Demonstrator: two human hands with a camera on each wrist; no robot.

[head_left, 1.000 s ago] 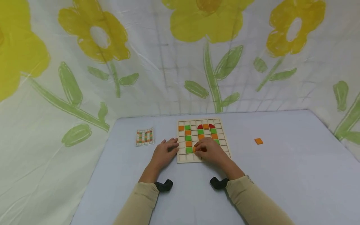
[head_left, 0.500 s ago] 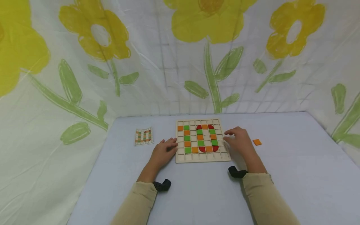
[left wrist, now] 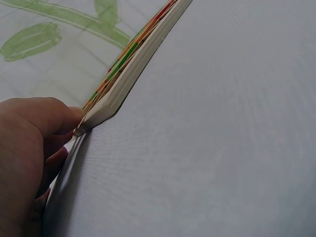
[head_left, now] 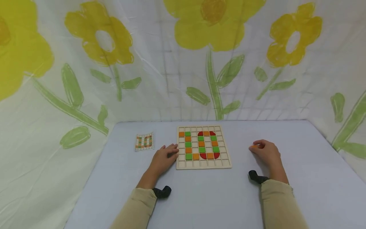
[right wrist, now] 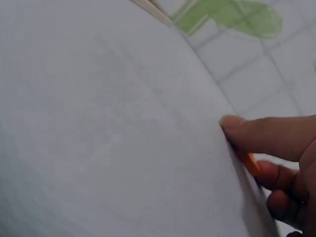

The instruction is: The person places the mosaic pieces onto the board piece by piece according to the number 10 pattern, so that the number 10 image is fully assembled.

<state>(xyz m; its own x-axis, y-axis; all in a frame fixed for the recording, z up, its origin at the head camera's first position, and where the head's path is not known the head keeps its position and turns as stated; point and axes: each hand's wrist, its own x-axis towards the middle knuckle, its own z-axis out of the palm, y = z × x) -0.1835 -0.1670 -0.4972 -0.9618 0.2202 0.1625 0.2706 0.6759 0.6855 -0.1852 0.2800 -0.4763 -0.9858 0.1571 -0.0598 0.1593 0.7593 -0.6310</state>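
Note:
My left hand (head_left: 161,160) rests at the left edge of a wooden grid board (head_left: 203,163), fingers fairly straight. The left wrist view has its thumb (left wrist: 57,116) right at the board's corner. Coloured tiles fill some of the squares: orange and green ones make a 1-like column, and red, orange and green ones form a ring. Well to the right of the board, my right hand (head_left: 268,154) pinches an orange tile (head_left: 254,146) between thumb and fingers, low over the table. In the right wrist view most of that tile (right wrist: 248,163) is hidden by the fingers.
A small pattern card (head_left: 144,142) with a matching coloured grid lies left of the board, its edges slightly curled. The white table (head_left: 206,197) ends at the back against a hanging cloth (head_left: 143,105) painted with yellow flowers. Each wrist wears a black camera mount.
My right hand has left the board's lower part, moved right across the table and taken hold of the loose orange tile. The left hand has stayed at the board's edge.

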